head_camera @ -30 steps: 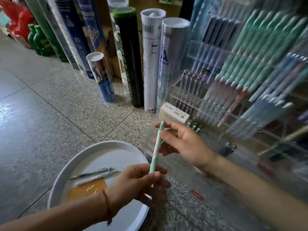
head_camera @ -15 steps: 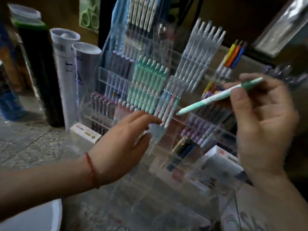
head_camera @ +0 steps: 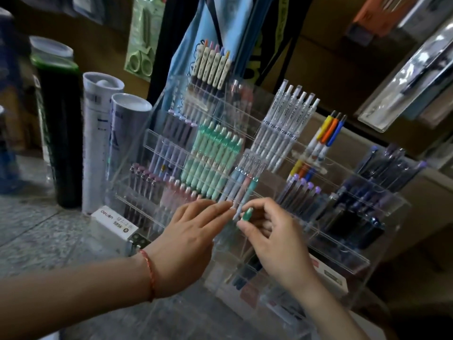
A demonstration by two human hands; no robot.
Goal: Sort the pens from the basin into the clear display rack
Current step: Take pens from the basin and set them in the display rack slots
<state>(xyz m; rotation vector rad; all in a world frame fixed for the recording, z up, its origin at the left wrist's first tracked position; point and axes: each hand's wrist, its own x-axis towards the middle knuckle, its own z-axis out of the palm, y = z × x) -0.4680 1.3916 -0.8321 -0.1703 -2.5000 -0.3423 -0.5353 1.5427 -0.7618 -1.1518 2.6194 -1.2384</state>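
The clear display rack (head_camera: 343, 256) stands on the floor, its tiered slots filled with rows of pens. My right hand (head_camera: 274, 239) pinches the lower end of a mint-green pen (head_camera: 252, 186), which stands tilted in a middle slot beside a few pale blue and pink pens (head_camera: 236, 182). My left hand (head_camera: 188, 239) reaches in from the left, and its straight fingertips touch the lower ends of those neighbouring pens. The basin is out of view.
Tall cardboard tubes (head_camera: 98, 143) and a black tube (head_camera: 58, 133) stand left of the rack. A small white box (head_camera: 115, 222) lies at the rack's left foot. A scissors pack (head_camera: 143, 38) hangs behind. Boxes sit at the right.
My right hand has brought the mint-green pen down from mid-air into the middle slot. My left hand has moved right, up to the pens in that slot.
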